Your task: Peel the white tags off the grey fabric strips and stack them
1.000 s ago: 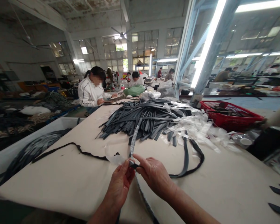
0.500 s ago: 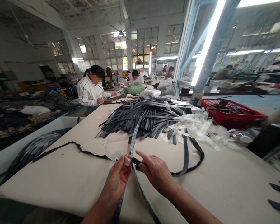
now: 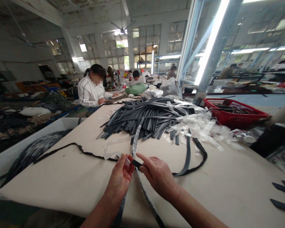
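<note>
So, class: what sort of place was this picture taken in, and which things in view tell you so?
Most likely a factory workshop. A heap of dark strips covers a long work table, other workers sit at benches, and the hall has high windows and ceiling fans.

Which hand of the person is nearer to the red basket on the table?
Right. The right hand is at the near table edge, on the side of the red basket, which sits far right. The left hand is beside it, further left.
</note>
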The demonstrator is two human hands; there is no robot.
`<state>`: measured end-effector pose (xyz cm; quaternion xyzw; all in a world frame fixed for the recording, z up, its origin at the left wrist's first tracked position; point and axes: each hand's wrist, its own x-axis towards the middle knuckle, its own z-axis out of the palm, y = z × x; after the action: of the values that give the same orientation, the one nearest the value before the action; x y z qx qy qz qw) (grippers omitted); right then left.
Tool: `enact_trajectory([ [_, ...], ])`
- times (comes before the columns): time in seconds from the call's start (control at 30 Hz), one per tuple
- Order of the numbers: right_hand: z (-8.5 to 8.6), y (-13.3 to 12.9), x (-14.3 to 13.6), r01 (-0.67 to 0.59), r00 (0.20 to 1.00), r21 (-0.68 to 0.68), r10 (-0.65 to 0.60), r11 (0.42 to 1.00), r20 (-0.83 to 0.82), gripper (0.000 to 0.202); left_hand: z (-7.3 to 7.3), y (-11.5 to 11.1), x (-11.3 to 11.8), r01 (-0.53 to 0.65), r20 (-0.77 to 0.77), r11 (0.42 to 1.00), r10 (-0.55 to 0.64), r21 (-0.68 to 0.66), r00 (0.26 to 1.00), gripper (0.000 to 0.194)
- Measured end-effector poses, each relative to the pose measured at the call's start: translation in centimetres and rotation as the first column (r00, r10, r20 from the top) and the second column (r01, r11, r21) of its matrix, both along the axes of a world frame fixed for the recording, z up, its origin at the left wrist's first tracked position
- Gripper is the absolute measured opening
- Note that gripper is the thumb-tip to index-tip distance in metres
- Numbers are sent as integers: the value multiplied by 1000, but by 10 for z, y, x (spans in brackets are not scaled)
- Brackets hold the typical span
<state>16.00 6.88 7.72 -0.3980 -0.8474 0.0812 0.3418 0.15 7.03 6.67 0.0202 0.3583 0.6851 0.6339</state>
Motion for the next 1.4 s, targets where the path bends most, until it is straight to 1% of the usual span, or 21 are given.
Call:
enact_trajectory([
  [0.2,0,-5,-1,-57,998,41,55,998,41,44,-1,0,3,3,7,1000,-3,7,1000,14],
  [0.37,-2,-4,-2,-50,996,15,48,999,81,45,-6,-2,5,38,-11,999,-38,22,999,14],
  [0.47,-4,-4,-2,-53,993,40,48,998,107,42,-9,-4,5,71,-24,997,-70,23,997,12],
  [0.6,-6,-4,-3,-55,986,59,45,997,158,46,-12,-7,5,87,-43,995,-86,37,995,10],
  [0.67,-5,-2,-5,-40,989,57,32,998,145,44,-13,-10,7,105,-56,993,-103,47,993,7],
  [0.73,-4,0,-10,-8,994,52,2,999,111,41,-14,-12,10,159,-83,984,-152,75,985,7],
  [0.83,-4,5,-14,37,998,-1,-37,999,46,45,-13,-11,11,225,-141,966,-208,124,968,8],
  [0.87,-5,7,-13,49,998,-34,-47,998,50,49,-12,-8,9,214,-157,969,-194,123,968,7],
  [0.93,-7,13,-3,87,989,-88,-76,992,125,59,-5,0,1,139,-176,986,-121,95,977,8],
  [0.97,-7,18,6,116,978,-99,-97,988,183,59,-1,4,-4,94,-182,992,-78,82,980,11],
  [1.0,-6,23,17,147,963,-95,-120,985,240,54,4,9,-9,49,-185,996,-34,73,982,14],
  [1.07,4,35,43,196,932,-52,-169,979,321,32,13,16,-19,-21,-175,996,36,85,984,18],
  [1.1,13,40,56,210,921,-23,-190,977,340,23,17,19,-23,-45,-159,994,60,95,986,18],
  [1.17,39,41,80,225,903,53,-228,973,365,25,23,22,-27,-84,-102,992,94,97,990,20],
  [1.2,54,37,89,223,893,104,-246,969,376,27,25,22,-27,-95,-69,991,102,91,992,21],
  [1.27,82,17,102,202,875,213,-274,956,400,31,28,21,-26,-96,-15,993,98,73,995,22],
  [1.3,93,2,106,189,868,259,-285,947,407,32,30,19,-24,-91,1,994,91,66,996,22],
  [1.33,100,-14,108,179,866,289,-290,940,407,32,32,17,-22,-82,10,995,82,61,997,22],
  [1.37,103,-31,109,175,873,297,-287,939,394,31,34,15,-20,-72,14,996,71,58,997,22],
  [1.4,102,-48,110,186,887,272,-280,944,367,29,36,13,-17,-60,13,997,59,56,998,22],
])
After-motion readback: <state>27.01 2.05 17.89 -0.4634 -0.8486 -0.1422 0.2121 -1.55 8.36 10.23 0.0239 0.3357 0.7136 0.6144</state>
